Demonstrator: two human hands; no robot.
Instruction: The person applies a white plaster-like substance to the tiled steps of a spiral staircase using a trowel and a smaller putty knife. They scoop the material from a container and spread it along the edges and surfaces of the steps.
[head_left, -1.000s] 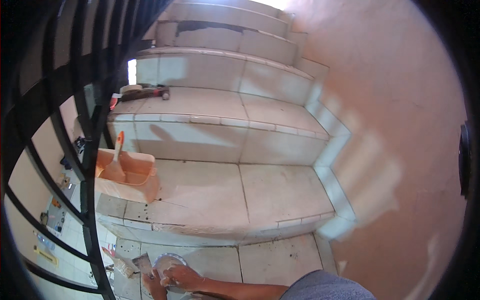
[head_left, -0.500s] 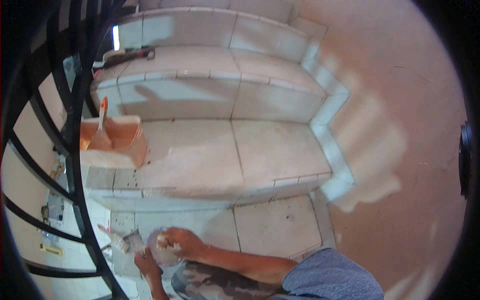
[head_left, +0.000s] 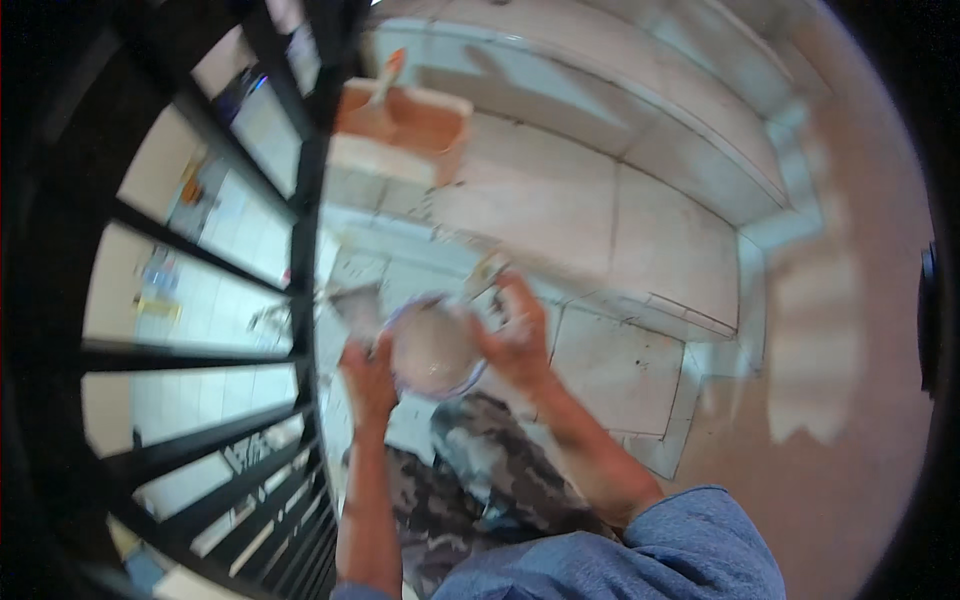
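Note:
A round bowl (head_left: 436, 348) with a purplish rim and pale paste inside is between my hands, above my camouflage trousers. My left hand (head_left: 370, 385) is closed on a scraper (head_left: 358, 308) with a wide grey blade, right against the bowl's left rim. At the bowl's right rim is my right hand (head_left: 518, 335), smeared with white paste. Its fingers are bent around a small pale, yellowish thing, blurred and too unclear to name. Whether that hand also grips the rim, I cannot tell.
An orange-stained rectangular tub (head_left: 405, 150) with a paintbrush (head_left: 387, 78) stands on the tiled step at the upper left. Black railing bars (head_left: 305, 240) rise along my left, with a lower floor beyond. A plain wall (head_left: 830, 330) bounds the right.
My view has swung left and down, so the steps shift up and right. My right hand has left the bowl's inside for its right rim. My left hand still holds the scraper.

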